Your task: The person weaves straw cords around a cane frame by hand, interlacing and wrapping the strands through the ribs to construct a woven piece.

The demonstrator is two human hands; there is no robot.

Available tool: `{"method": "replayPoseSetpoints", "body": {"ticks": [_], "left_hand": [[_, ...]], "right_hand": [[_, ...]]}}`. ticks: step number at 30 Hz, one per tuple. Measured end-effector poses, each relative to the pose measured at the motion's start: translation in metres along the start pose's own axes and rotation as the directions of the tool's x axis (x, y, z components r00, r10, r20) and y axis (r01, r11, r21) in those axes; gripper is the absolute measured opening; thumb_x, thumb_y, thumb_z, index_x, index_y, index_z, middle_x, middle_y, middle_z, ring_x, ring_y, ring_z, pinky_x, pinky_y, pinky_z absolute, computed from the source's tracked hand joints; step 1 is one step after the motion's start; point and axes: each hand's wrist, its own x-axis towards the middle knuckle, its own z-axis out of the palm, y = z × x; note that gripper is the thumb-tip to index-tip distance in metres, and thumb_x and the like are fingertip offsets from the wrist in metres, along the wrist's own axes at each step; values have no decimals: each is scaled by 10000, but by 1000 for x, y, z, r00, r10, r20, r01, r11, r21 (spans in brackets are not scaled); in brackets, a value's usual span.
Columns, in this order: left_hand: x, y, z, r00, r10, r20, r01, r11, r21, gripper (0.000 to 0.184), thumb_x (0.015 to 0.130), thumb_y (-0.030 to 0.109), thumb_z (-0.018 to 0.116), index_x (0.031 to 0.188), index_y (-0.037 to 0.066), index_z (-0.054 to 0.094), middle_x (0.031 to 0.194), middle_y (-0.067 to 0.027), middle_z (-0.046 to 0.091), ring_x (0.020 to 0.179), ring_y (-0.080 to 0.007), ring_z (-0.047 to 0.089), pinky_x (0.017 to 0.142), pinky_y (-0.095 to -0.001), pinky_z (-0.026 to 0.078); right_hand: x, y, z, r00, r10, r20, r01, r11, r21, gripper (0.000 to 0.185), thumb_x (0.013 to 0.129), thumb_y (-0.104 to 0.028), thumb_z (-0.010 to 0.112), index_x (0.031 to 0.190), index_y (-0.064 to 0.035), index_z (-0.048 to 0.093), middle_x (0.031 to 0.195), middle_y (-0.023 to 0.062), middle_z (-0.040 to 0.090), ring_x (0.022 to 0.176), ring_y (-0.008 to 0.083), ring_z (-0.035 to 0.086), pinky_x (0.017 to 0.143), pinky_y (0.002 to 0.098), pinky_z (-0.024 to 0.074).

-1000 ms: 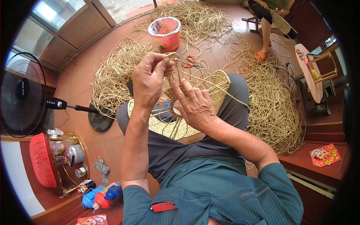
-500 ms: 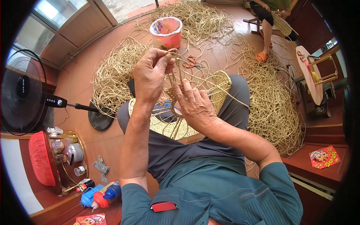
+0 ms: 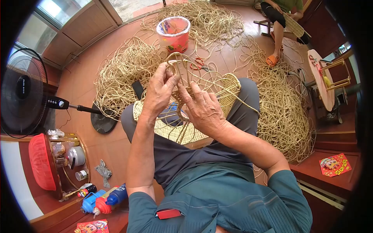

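Note:
In the head view my left hand (image 3: 158, 93) is closed in a pinch on a straw cord, its thumb and fingers together. A loop of straw cord (image 3: 176, 54) arches above those fingertips. My right hand (image 3: 206, 106) presses against a narrow woven straw piece (image 3: 182, 110); its fingers lie over the piece and its thumb is hidden. Several loose cord ends hang below and fan out to the right. Beneath both hands, across my lap, lies a larger woven straw piece (image 3: 231, 87) with a curved, braided edge.
Heaps of straw cord (image 3: 279, 112) cover the floor. Ahead stand a red bucket (image 3: 173, 35) and red-handled scissors (image 3: 199, 64). A fan (image 3: 23, 89) is at left, a pink-topped stool (image 3: 320, 79) at right. Another person (image 3: 278, 31) sits at the back right with woven work.
My left hand has come down slightly and turned, its fingers now lower on the cord. The cord loop stands more open above it. My right hand has hardly moved.

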Motion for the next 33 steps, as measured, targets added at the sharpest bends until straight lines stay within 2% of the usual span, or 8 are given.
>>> {"method": "replayPoseSetpoints", "body": {"ticks": [5, 8, 11, 15, 16, 19, 28, 33], "left_hand": [[-14, -5, -8, 1000, -9, -18, 10, 1000, 17, 382, 1104, 96, 746, 1465, 4, 661, 945, 42, 660, 828, -48, 587, 704, -252, 506], [-20, 13, -8, 981, -192, -17, 181, 946, -268, 275, 1089, 91, 738, 1344, -1, 691, 943, 41, 676, 809, -35, 589, 638, -244, 476], [-17, -3, -7, 990, -107, -97, 99, 992, -84, 202, 1081, 89, 718, 1261, -1, 704, 936, 26, 705, 825, -23, 625, 609, -257, 485], [-35, 7, -9, 973, 75, -219, 40, 877, 479, 177, 1066, 171, 789, 1007, 19, 719, 856, -81, 713, 746, -220, 688, 675, -393, 536], [-40, 6, -9, 971, 149, -185, -25, 838, 545, 253, 1046, 214, 806, 912, 30, 695, 897, -127, 708, 815, -348, 676, 790, -469, 543], [-54, 7, -11, 942, 305, -141, -109, 673, 732, 236, 1035, 217, 797, 911, 42, 697, 938, -131, 719, 910, -373, 667, 874, -502, 530], [-65, 1, -34, 880, 414, -234, -6, 502, 865, 182, 943, 124, 720, 843, 24, 606, 863, -164, 634, 867, -405, 633, 806, -515, 514], [-101, -28, -134, 897, 158, -413, 278, 526, 804, 198, 925, 145, 724, 813, 37, 601, 789, -165, 626, 725, -363, 604, 712, -480, 522]], "right_hand": [[-1, 4, 1, 1000, 0, -13, 1, 999, 49, 884, 1011, -340, 800, 1789, -127, 439, 1606, 234, 554, 1219, 329, 680, 1037, 471, 537], [-1, 5, 0, 1000, 2, -31, 1, 995, 104, 860, 1002, -315, 808, 1771, -134, 465, 1596, 222, 560, 1227, 335, 677, 1046, 479, 537], [0, 5, 1, 997, 1, -74, 11, 986, 164, 829, 987, -277, 815, 1745, -148, 505, 1578, 208, 569, 1240, 349, 671, 1061, 485, 536], [4, 8, 3, 995, 39, -90, -21, 980, 200, 794, 962, -233, 822, 1708, -164, 559, 1550, 194, 587, 1267, 359, 661, 1072, 486, 535], [3, 8, 3, 995, 46, -88, -26, 976, 214, 789, 956, -224, 824, 1701, -169, 571, 1544, 191, 591, 1275, 360, 658, 1072, 486, 535], [5, 9, -2, 990, 37, -138, 3, 960, 279, 668, 971, -171, 777, 1622, -141, 633, 1544, 208, 590, 1245, 363, 683, 1062, 496, 545], [39, -9, 2, 963, 100, -250, -7, 937, 349, 237, 980, -229, 846, 1212, -179, 830, 985, 17, 664, 936, 266, 691, 861, 459, 537], [52, -18, 15, 933, 165, -321, -40, 931, 363, 147, 989, -339, 834, 983, -193, 816, 911, 12, 636, 897, 249, 687, 829, 431, 523]]}}
